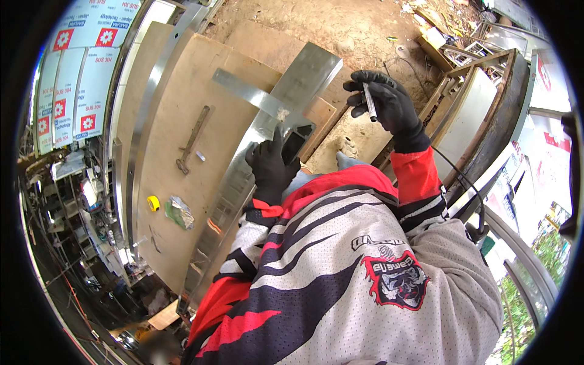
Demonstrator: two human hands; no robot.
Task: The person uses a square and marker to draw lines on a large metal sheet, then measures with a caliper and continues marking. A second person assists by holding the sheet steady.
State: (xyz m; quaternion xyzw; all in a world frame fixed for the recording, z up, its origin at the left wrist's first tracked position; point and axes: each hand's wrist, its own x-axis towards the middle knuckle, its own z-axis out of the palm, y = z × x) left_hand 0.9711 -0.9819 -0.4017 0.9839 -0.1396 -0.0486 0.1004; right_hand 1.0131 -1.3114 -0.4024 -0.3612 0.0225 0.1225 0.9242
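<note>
My left hand [274, 167], in a black glove, rests on a shiny rectangular metal tube [240, 176]. Its index finger stretches toward a flat metal bar [243, 91] lying crosswise over the metalwork, with the thumb spread to the side. Beside that hand a dark open end [296, 141] of hollow metal shows. Raised to the right, my right hand [389, 103], also gloved in black, grips a slim silver pen-shaped tool [368, 100] with a dark lower end. The tool is apart from the metal.
On the tan tabletop [164, 115] lie a hammer [193, 140], a yellow tape roll [153, 202] and a crumpled wrapper [179, 213]. A long metal strip [149, 109] runs along its left side. At right stands a wooden-framed structure [480, 115]; a black cable [462, 173] hangs near my right arm.
</note>
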